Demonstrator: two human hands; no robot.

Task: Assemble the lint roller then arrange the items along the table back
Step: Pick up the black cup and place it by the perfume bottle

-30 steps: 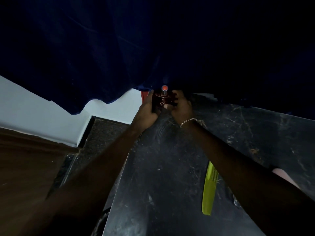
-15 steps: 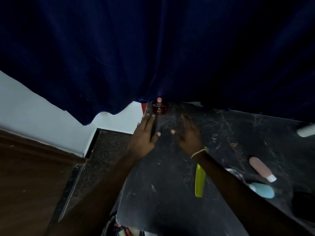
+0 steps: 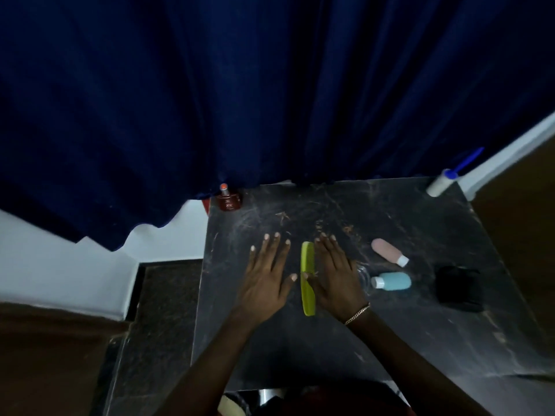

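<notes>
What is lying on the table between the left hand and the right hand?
A yellow-green comb lies between the left hand and the right hand, seen in the head view.

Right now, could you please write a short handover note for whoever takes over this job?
Left hand: open, flat over the table, holding nothing.
Right hand: open, thumb at the comb, not gripping it.
Done: perfume stands at the back-left corner; lint roller, handle on, sits at the back-right corner.
To do: comb, pink bottle, blue bottle and black pouch lie mid-table, to go along the back. A clear item by the right hand is partly hidden.
</notes>
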